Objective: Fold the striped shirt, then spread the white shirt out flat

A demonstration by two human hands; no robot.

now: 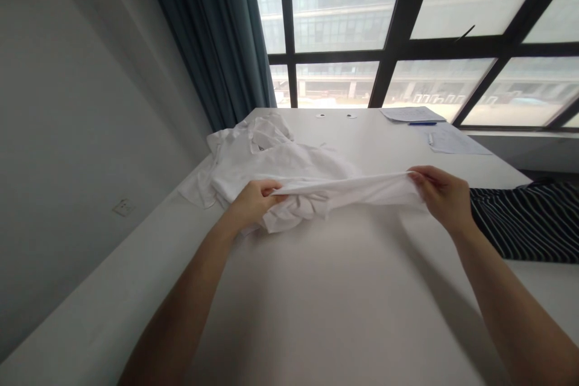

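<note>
A white shirt (289,160) lies rumpled on the white table, with its collar toward the far left. My left hand (256,200) pinches one edge of the cloth near the middle of the view. At the right, my right hand (439,193) pinches another part of that edge between thumb and fingers. Between both hands the edge is stretched nearly straight and raised a little off the table. Loose folds hang under it beside my left hand.
A black striped garment (534,220) lies on the table (335,313) at the right. Papers (411,114) and a blue pen (422,123) rest at the far right corner. A blue curtain (217,30) and a wall (90,102) border the left side; windows stand behind.
</note>
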